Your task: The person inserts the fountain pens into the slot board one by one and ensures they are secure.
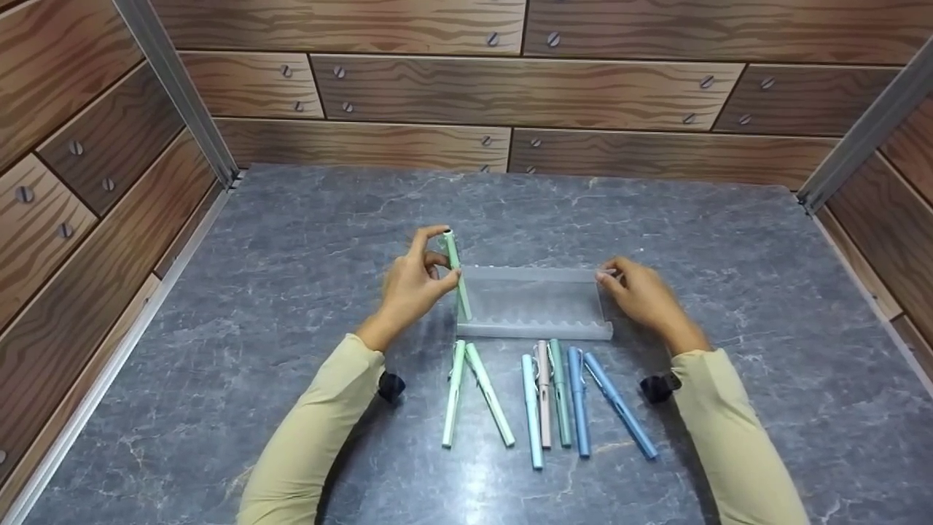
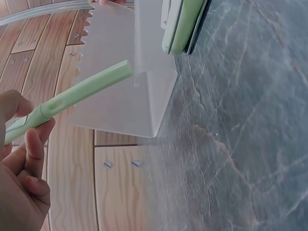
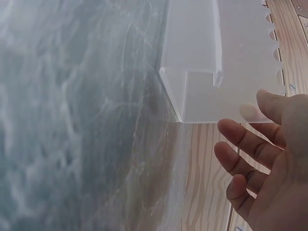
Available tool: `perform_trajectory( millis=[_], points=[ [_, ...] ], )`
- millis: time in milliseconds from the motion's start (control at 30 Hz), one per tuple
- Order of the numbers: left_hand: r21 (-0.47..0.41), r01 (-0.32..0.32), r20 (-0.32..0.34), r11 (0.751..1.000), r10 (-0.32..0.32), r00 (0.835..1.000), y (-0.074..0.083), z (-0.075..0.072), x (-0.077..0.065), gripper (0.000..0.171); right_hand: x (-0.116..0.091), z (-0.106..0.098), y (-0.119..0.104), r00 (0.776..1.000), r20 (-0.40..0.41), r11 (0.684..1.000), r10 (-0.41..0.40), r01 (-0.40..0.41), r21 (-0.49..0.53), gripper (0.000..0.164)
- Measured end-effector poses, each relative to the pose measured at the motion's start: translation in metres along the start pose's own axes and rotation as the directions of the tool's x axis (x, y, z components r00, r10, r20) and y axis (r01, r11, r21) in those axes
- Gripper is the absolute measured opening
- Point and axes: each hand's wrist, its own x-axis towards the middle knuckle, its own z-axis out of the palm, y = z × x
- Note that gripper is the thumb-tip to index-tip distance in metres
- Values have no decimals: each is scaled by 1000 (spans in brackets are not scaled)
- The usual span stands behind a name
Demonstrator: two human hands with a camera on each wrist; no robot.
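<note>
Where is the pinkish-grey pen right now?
In the head view, the pinkish-grey pen lies right of centre, below the clear rack, between the turquoise pen and the dark green pen.

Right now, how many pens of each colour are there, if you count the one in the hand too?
Light green pens: 3, one of them held in the left hand
Blue pens: 2
Pale aqua pen: 1
Pinkish-grey pen: 1
Dark green pen: 1
Total: 8
</note>
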Motion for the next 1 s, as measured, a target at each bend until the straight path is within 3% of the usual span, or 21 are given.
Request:
perform_trajectory(
  millis=[400, 1000],
  points=[
    [45, -22, 24, 999, 21, 999, -1, 3, 1, 56, 0, -1, 0, 1000, 13, 1000, 18, -18, -22, 32],
    [81, 31, 121, 996, -41, 992, -4, 7, 0, 58, 0, 1, 2, 1000, 0, 1000, 0, 0, -14, 31]
  ],
)
